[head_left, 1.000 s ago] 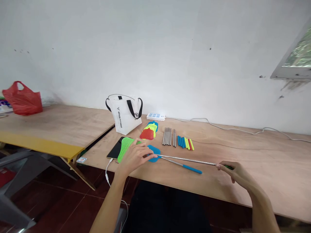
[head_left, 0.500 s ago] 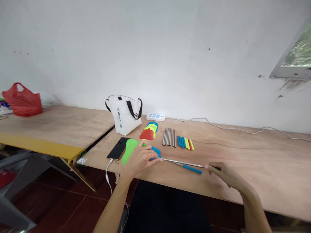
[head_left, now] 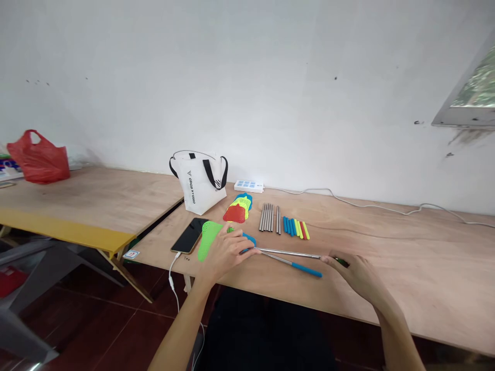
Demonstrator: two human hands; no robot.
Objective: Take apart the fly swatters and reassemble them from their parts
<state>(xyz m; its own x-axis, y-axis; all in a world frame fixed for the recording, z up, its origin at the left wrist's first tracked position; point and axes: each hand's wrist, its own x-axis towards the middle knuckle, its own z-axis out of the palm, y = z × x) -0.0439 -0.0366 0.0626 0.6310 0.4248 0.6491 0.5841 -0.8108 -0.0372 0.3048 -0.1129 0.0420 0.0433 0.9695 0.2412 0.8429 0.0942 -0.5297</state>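
My left hand (head_left: 227, 251) is closed on the near end of a fly swatter's thin metal rod (head_left: 290, 253), beside its green perforated head (head_left: 210, 236), which the hand partly covers. At the rod's other end my right hand (head_left: 355, 272) is wrapped round the handle, of which only a bit of green shows. Just below the rod lies a second fly swatter with a blue handle (head_left: 307, 270); its blue head (head_left: 249, 239) is partly hidden behind my left hand.
Red, yellow and blue swatter heads (head_left: 234, 213) overlap behind my hands. To their right lie several metal rods (head_left: 266, 217) and coloured handles (head_left: 296, 227). A charging phone (head_left: 189, 235), a white bag (head_left: 203, 185) and a power strip (head_left: 248, 186) are also on the table.
My right hand has moved slightly up and left, raising the handle end of the green swatter, so the rod lies more level. The left hand stays about where it was.
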